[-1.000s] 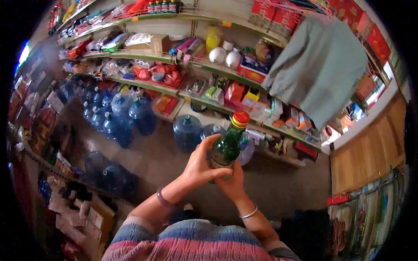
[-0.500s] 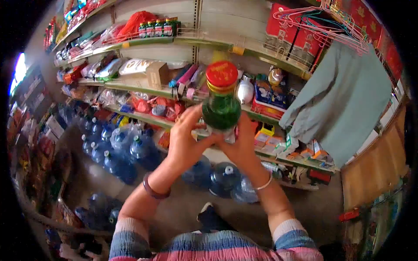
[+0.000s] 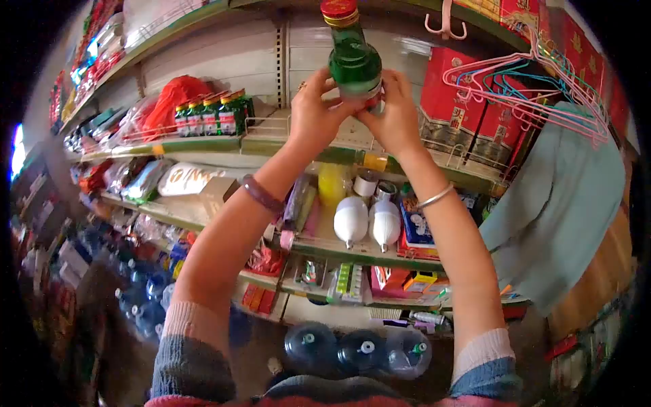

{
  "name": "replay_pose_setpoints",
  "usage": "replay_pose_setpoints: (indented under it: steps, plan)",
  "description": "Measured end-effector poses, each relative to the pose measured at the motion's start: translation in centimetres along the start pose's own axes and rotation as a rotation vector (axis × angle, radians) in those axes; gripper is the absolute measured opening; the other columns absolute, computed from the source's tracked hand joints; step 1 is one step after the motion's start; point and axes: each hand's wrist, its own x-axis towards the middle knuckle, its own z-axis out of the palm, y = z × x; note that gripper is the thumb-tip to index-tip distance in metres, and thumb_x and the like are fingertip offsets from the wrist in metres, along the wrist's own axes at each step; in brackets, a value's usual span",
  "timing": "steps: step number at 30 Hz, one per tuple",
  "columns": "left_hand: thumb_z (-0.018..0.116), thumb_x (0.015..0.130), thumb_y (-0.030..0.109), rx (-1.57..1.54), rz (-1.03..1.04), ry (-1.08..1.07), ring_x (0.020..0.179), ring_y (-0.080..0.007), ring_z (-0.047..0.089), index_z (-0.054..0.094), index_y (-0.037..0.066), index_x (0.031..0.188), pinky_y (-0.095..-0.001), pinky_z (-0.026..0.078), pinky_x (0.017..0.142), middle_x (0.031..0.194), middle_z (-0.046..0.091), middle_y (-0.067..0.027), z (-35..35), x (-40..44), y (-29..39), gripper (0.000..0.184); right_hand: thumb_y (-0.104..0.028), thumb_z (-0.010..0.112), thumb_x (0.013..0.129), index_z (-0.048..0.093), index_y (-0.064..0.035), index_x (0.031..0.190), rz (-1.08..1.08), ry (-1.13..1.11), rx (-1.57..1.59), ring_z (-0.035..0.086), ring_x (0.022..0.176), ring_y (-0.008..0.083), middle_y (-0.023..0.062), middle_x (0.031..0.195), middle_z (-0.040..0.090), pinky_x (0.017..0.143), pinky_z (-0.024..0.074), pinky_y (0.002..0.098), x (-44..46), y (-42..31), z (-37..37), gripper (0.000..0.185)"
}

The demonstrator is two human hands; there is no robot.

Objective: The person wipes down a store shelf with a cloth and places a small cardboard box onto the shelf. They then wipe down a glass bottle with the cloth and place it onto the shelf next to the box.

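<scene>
A green glass bottle with a red and gold cap is held upright, high in front of the shelves. Wrapped around its lower left side is my left hand, with a dark bangle at the wrist. My right hand grips the lower right side, and a silver bangle sits on that wrist. Both thumbs meet near the bottle's base. Behind the hands runs a shelf with a wire rail. Small green bottles stand in a row on it, to the left.
Red gift boxes stand at the right of that shelf. Pink and blue hangers and a grey-green cloth hang in front. White bulbs lie on the shelf below. Large blue water jugs stand on the floor.
Both hands have raised the green bottle and moved it forward, up to the level of the upper shelf. The view has tilted up, showing more of the shelves.
</scene>
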Motion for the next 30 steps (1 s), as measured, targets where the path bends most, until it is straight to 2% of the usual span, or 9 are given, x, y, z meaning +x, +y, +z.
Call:
replay_pose_setpoints:
  steps: [3, 6, 11, 14, 17, 23, 26, 29, 30]
  plan:
    - [0.08, 0.065, 0.008, -0.035, -0.001, 0.007, 0.103, -0.0243, 0.06, 0.049, -0.003, 0.118, -0.0349, 0.055, 0.079, 0.108, 0.061, -0.0166, 0.5, 3.4, -6.1, 0.063, -0.018, 0.081, 0.06, 0.055, -0.0035, 0.11, 0.026, -0.09, -0.185, 0.059, 0.088, 0.031, 0.0149, 0.105, 0.057, 0.076, 0.0492, 0.0383, 1.8, 3.7, 3.0, 0.058]
    - [0.082, 0.061, 0.018, 0.153, 0.022, -0.038, 0.095, -0.0278, 0.064, 0.052, -0.002, 0.115, -0.0368, 0.053, 0.077, 0.1, 0.065, -0.0182, 0.4, 6.8, -10.2, 0.065, -0.031, 0.08, 0.06, 0.054, -0.0077, 0.114, 0.189, -0.264, -0.356, 0.06, 0.096, 0.0331, 0.0143, 0.107, 0.06, 0.081, 0.0496, 0.0404, 4.2, 7.8, 5.7, 0.064]
    - [0.081, 0.062, 0.031, 0.039, -0.08, -0.159, 0.091, -0.0295, 0.065, 0.054, 0.002, 0.116, -0.0372, 0.052, 0.077, 0.098, 0.066, -0.0173, 3.3, 12.3, -18.0, 0.067, -0.031, 0.081, 0.059, 0.061, -0.0049, 0.101, 0.405, -0.346, -0.43, 0.064, 0.093, 0.0301, 0.0146, 0.096, 0.067, 0.079, 0.0491, 0.0382, 6.9, 10.3, 7.8, 0.053]
    - [0.082, 0.059, 0.036, 0.242, -0.189, -0.264, 0.09, -0.0291, 0.065, 0.055, 0.004, 0.117, -0.0364, 0.052, 0.078, 0.099, 0.066, -0.0163, 4.9, 13.5, -19.5, 0.071, -0.034, 0.082, 0.059, 0.061, -0.0057, 0.102, 0.474, -0.406, -0.534, 0.064, 0.094, 0.0284, 0.0141, 0.099, 0.067, 0.08, 0.0492, 0.0374, 6.9, 15.6, 9.2, 0.055]
    - [0.084, 0.061, 0.035, 0.184, -0.114, -0.347, 0.073, -0.0204, 0.067, 0.052, 0.004, 0.121, -0.0314, 0.055, 0.062, 0.09, 0.068, -0.0136, 8.6, 15.3, -25.4, 0.075, -0.038, 0.082, 0.058, 0.062, -0.0079, 0.104, 0.549, -0.503, -0.636, 0.064, 0.095, 0.0266, 0.0132, 0.101, 0.067, 0.082, 0.0491, 0.0363, 7.0, 18.9, 9.1, 0.058]
    - [0.08, 0.065, 0.037, 0.327, -0.355, -0.527, 0.069, -0.0208, 0.067, 0.061, 0.003, 0.106, -0.0337, 0.055, 0.061, 0.084, 0.068, -0.0121, 11.8, 16.2, -24.4, 0.056, -0.052, 0.08, 0.054, 0.065, -0.0109, 0.104, 0.616, -0.657, -0.736, 0.064, 0.095, 0.0258, 0.0102, 0.103, 0.067, 0.083, 0.0493, 0.0341, 7.0, 23.7, 9.0, 0.067]
    - [0.075, 0.065, 0.041, 0.265, -0.453, -0.545, 0.095, -0.0312, 0.064, 0.064, -0.001, 0.1, -0.0389, 0.051, 0.082, 0.098, 0.066, -0.019, 14.2, 16.5, -27.2, 0.056, -0.054, 0.079, 0.055, 0.067, -0.0117, 0.1, 0.605, -0.541, -0.701, 0.065, 0.092, 0.0252, 0.0113, 0.099, 0.068, 0.08, 0.0504, 0.0345, 5.3, 31.8, 10.1, 0.063]
    - [0.072, 0.069, 0.035, 0.475, -0.491, -0.496, 0.095, -0.0338, 0.063, 0.066, -0.003, 0.094, -0.0397, 0.051, 0.082, 0.099, 0.065, -0.0211, 15.4, 16.2, -26.4, 0.046, -0.051, 0.079, 0.057, 0.068, -0.0123, 0.097, 0.675, -0.656, -0.747, 0.066, 0.087, 0.0252, 0.0118, 0.092, 0.069, 0.078, 0.0513, 0.0348, 5.3, 29.8, 10.4, 0.057]
    - [0.07, 0.07, 0.033, 0.51, -0.492, -0.5, 0.095, -0.0345, 0.063, 0.066, -0.003, 0.094, -0.0399, 0.051, 0.082, 0.099, 0.065, -0.0217, 15.8, 16.2, -26.3, 0.043, -0.054, 0.076, 0.059, 0.069, -0.0124, 0.095, 0.592, -0.614, -0.746, 0.068, 0.079, 0.0238, 0.0106, 0.085, 0.069, 0.071, 0.0528, 0.0345, 4.8, 27.8, 10.0, 0.055]
